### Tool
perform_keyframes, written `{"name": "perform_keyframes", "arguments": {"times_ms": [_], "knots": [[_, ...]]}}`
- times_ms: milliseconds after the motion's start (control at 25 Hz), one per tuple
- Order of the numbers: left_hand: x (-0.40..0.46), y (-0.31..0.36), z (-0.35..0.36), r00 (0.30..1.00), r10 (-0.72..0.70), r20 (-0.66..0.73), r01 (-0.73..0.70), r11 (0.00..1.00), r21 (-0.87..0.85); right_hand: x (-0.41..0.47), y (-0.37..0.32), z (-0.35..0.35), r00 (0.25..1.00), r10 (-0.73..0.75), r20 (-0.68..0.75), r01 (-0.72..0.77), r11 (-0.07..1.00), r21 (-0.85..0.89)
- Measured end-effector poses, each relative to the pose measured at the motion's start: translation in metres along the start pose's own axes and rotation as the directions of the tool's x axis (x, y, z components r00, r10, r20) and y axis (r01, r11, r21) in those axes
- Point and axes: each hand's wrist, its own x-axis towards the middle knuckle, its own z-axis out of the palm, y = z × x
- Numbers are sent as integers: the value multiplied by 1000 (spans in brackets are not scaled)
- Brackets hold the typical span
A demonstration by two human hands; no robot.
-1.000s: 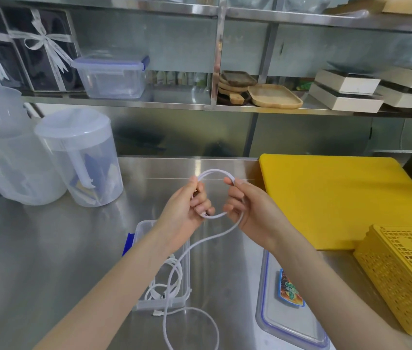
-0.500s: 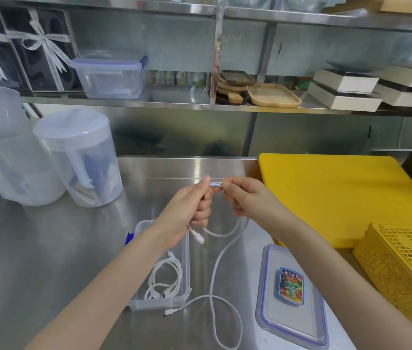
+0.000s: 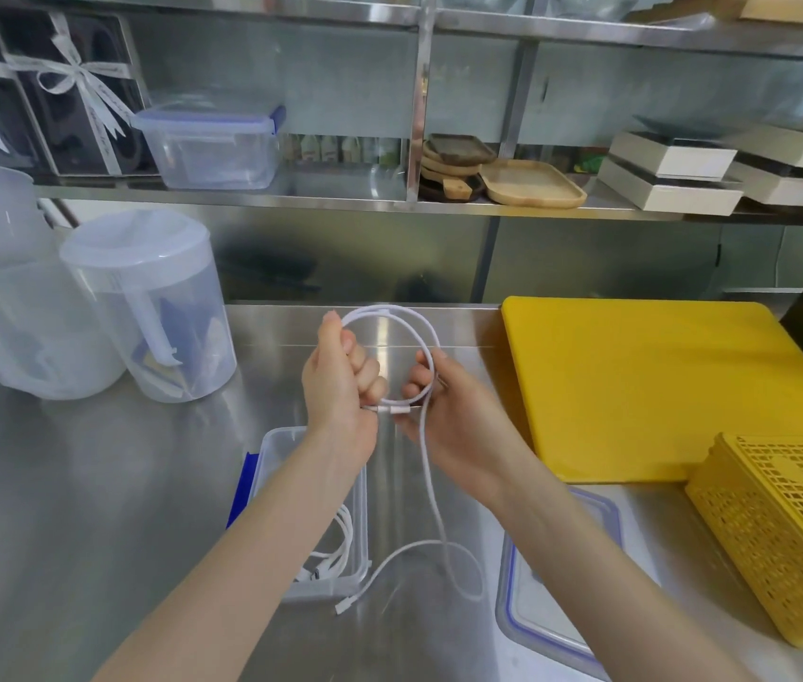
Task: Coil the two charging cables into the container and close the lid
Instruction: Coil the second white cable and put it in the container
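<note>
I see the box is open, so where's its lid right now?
The lid lies flat on the steel counter at the lower right, under the right forearm, between the open container and the yellow basket.

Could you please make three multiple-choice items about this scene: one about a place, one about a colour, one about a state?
1. Where does the lid lie?
A. on the container
B. on the counter, right of the container
C. on the shelf

2. What colour is the cutting board?
A. yellow
B. green
C. white

3. What is the state of the container?
A. closed
B. open, with one cable inside
C. open and empty

Answers:
1 B: the lid is flat on the counter.
2 A: the board is plainly yellow.
3 B: a coiled cable lies inside; both hands hold the second cable.
</note>
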Motion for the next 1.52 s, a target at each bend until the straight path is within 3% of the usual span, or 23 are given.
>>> {"name": "perform_keyframes", "arguments": {"times_ms": [200,360,440,560,640,680,760,960,1120,1320,1520], "knots": [[-11,-19,-3,1000,3,3,-3,995,-101,4,6,4,982,-104,-160,117,990,77],[-9,-22,-16,957,-134,259,138,990,3,5,0,-11,948,-255,-192,189,933,-305],[-5,-15,-23,901,-266,342,189,952,242,2,-5,-21,962,-257,-93,165,817,-552],[1,-1,-32,769,-506,391,170,751,638,-1,-13,-30,978,-168,120,191,511,-838],[3,4,-34,656,-633,411,144,640,755,-3,-17,-28,973,-66,222,231,321,-918],[3,5,-33,630,-657,414,150,627,765,-2,-18,-26,968,-43,245,248,279,-928],[2,3,-28,663,-636,395,186,652,735,-2,-20,-23,971,-54,233,237,330,-914],[-2,-3,-18,839,-448,310,166,752,638,2,-19,-23,985,-137,106,169,612,-772],[-5,-4,-15,913,-298,280,122,851,511,3,-16,-25,983,-142,113,180,692,-699],[-7,-5,-16,944,-174,282,40,905,424,6,-18,-33,991,-66,114,120,812,-571],[-7,-4,-19,895,-313,317,130,865,484,6,-21,-32,992,39,118,17,898,-439]]}}
